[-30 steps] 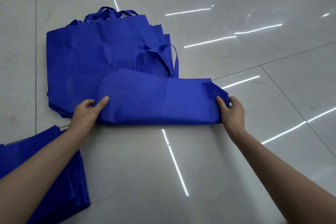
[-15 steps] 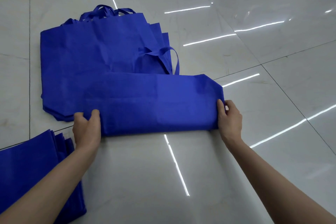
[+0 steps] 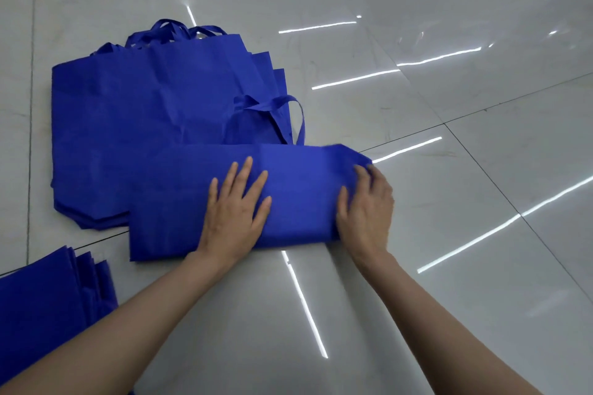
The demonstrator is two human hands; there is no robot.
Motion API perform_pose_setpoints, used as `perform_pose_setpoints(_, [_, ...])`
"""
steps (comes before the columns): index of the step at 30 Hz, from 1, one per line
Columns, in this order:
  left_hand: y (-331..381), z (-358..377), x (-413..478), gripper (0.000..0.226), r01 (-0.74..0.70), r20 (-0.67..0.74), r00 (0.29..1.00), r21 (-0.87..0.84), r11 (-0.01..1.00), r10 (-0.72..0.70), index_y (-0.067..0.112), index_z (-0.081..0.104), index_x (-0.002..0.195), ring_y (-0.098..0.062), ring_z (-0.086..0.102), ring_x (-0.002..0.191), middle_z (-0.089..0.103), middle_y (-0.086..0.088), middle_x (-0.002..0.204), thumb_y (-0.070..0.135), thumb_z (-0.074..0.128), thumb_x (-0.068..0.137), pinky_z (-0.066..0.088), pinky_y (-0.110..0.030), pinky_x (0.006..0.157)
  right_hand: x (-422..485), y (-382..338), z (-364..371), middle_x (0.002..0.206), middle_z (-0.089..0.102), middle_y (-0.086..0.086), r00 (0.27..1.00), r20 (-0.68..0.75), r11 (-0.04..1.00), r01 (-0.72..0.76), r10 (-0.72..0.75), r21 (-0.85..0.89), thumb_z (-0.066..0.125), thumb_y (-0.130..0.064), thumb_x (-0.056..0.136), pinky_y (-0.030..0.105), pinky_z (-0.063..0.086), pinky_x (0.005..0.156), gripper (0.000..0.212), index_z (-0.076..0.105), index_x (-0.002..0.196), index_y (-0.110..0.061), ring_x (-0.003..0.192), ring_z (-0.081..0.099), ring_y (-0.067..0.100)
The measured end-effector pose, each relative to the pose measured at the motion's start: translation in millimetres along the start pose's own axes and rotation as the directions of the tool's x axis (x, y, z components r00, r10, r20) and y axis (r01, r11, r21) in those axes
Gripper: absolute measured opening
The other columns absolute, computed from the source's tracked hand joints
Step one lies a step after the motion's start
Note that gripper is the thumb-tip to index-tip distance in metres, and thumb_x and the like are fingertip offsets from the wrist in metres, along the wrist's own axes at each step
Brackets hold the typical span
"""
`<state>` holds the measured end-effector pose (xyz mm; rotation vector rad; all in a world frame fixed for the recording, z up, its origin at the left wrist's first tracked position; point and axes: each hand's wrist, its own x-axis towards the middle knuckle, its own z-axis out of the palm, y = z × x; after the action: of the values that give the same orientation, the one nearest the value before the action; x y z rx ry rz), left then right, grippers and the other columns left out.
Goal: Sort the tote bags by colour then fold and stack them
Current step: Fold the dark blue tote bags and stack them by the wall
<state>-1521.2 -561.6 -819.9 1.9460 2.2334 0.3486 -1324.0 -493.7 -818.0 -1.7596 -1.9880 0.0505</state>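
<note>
Bags in one deep blue lay on the pale, glossy floor [image 3: 449, 234] in front of you. Nearest your arms was the folded bag [image 3: 298, 199], a long flat band running left to right. Most of it sat on the tiles, and its far left part overlapped the near edge of the pile of flat bags [image 3: 144, 125] behind it.

Your left grip [image 3: 236, 212] lay palm down on the middle of that band, fingers straight and spread, pressing the cloth and clasping nothing. Your right grip [image 3: 365, 208] sat at the band's right end, palm down as well, thumb on top of the cloth and part of it over bare floor past the edge. Its fingers were a little bent and blurred. They rested on the slanted corner, and I saw no cloth pinched between them, so it read as unclenched.

The pile behind was fanned slightly, with several edges showing along its right side. A bunch of handles [image 3: 173, 32] stuck out at its far end. One looped handle [image 3: 282, 115] stood just behind the band, and I could not tell which bag it belonged to. At your lower left, cut off by the edge of view, was a second stack [image 3: 41, 305] of blue bags, apart from the band. Dark joints crossed the tiles, and thin white streaks of light [image 3: 353, 78] shone on them.
</note>
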Motion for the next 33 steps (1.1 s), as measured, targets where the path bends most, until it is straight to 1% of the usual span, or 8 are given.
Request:
perform_pose_setpoints(3, [6,9,5,0.056,0.113,0.068,0.991,0.071,0.991,-0.118,0.021,0.021,0.149,-0.027,0.007,0.145,0.008,-0.008,0.158,0.046,0.022,0.098,0.010,-0.049,0.114,-3,-24,9,0.142,0.045,0.017,0.973,0.016,0.968,0.229,-0.229,-0.097,0.046,-0.026,0.087,0.052,0.017,0.111,0.044,0.057,0.127,-0.011,0.133,0.038,0.037])
perform_pose_setpoints(6, [-3,21,-4,0.059,0.178,0.147,0.972,0.063,0.982,-0.186,0.024,0.013,0.150,-0.027,0.003,0.145,0.003,-0.009,0.158,0.051,0.019,0.098,0.007,-0.048,0.115,-9,-48,18,0.147,0.041,0.012,0.931,0.211,0.945,0.318,-0.297,-0.072,0.035,-0.033,0.091,0.053,0.023,0.111,0.048,0.056,0.130,-0.015,0.136,0.037,0.033])
perform_pose_setpoints(9, [-16,25,-11,0.074,0.108,0.187,0.978,-0.062,0.992,-0.095,0.023,0.020,0.149,-0.022,0.009,0.145,0.010,-0.004,0.158,0.056,0.002,0.085,0.012,-0.045,0.114,-20,-51,33,0.159,0.014,0.003,0.805,0.499,0.930,0.368,-0.321,0.006,0.017,-0.044,0.097,0.050,0.011,0.115,0.056,0.029,0.148,-0.025,0.146,0.013,0.027])
perform_pose_setpoints(11, [-27,25,-14,0.070,0.067,0.153,0.986,-0.024,0.997,-0.063,0.017,0.031,0.146,-0.024,0.023,0.142,0.023,-0.004,0.154,0.050,0.008,0.088,0.021,-0.049,0.111,-28,-45,41,0.160,-0.004,-0.003,0.773,0.578,0.946,0.323,-0.261,-0.005,0.001,-0.051,0.093,0.047,-0.003,0.116,0.062,0.007,0.151,-0.033,0.147,-0.005,0.022])
perform_pose_setpoints(13, [-37,24,-17,0.063,0.123,0.108,0.986,0.076,0.990,-0.130,0.020,0.035,0.144,-0.027,0.028,0.140,0.029,-0.003,0.152,0.048,0.017,0.091,0.023,-0.057,0.107,-34,-41,43,0.160,-0.008,-0.006,0.783,0.574,0.950,0.310,-0.237,-0.030,-0.007,-0.055,0.088,0.046,-0.008,0.115,0.065,-0.002,0.150,-0.037,0.146,-0.011,0.021])
perform_pose_setpoints(19, [-52,24,-32,0.069,0.369,0.083,0.922,0.104,0.923,-0.378,0.038,0.005,0.148,-0.026,-0.006,0.145,-0.006,-0.005,0.158,0.064,0.008,0.084,-0.003,-0.051,0.113,-29,-27,42,0.159,-0.010,-0.004,0.826,0.545,0.968,0.232,-0.141,-0.101,-0.006,-0.064,0.084,0.044,-0.007,0.116,0.067,-0.006,0.147,-0.045,0.146,-0.010,0.023])
perform_pose_setpoints(28, [-73,15,-58,0.070,0.355,0.091,0.922,0.187,0.916,-0.376,0.039,-0.008,0.144,-0.028,-0.011,0.144,-0.011,-0.006,0.158,0.072,-0.002,0.083,0.000,-0.058,0.111,-41,-19,34,0.160,-0.011,0.002,0.845,0.534,0.975,0.144,-0.033,-0.167,-0.005,-0.068,0.081,0.042,-0.005,0.116,0.066,-0.011,0.144,-0.048,0.146,-0.009,0.028])
perform_pose_setpoints(33, [-66,8,-64,0.066,0.389,0.099,0.912,0.101,0.916,-0.398,0.036,0.009,0.148,-0.033,-0.009,0.144,-0.005,-0.009,0.158,0.068,0.015,0.090,-0.003,-0.057,0.112,-38,-23,20,0.159,0.010,0.009,0.860,0.509,0.976,0.137,-0.034,-0.167,-0.003,-0.066,0.079,0.045,0.007,0.117,0.078,0.018,0.149,-0.038,0.144,0.010,0.033])
